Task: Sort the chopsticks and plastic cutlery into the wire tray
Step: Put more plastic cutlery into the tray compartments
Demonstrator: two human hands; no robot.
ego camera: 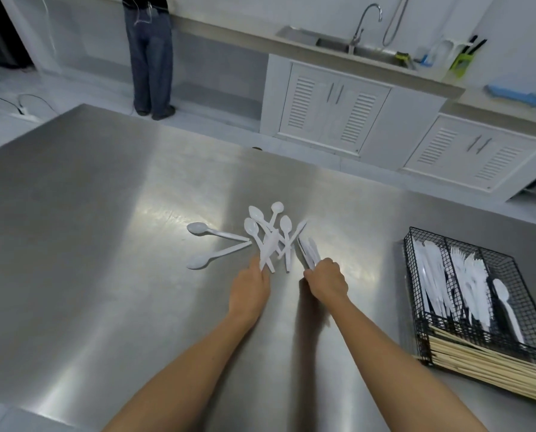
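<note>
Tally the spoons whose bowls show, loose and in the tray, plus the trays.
Loose spoons on the table: 6
Spoon in tray: 1
Wire tray: 1
Total: 8

You are working on a brushed stainless-steel table point(104, 244), satin rather than mirror-bright, catching a streaky glare at its centre. The white spoons point(270, 235) piled at 12 o'clock from your hands are looking like thin, smooth, glossy plastic. At 3 o'clock the wire tray point(416, 307) is showing black coated metal mesh, matt. Inside it, the white cutlery point(466, 288) is reading as the same shiny plastic, and the chopsticks point(484, 366) as pale, matt bare wood.
</note>
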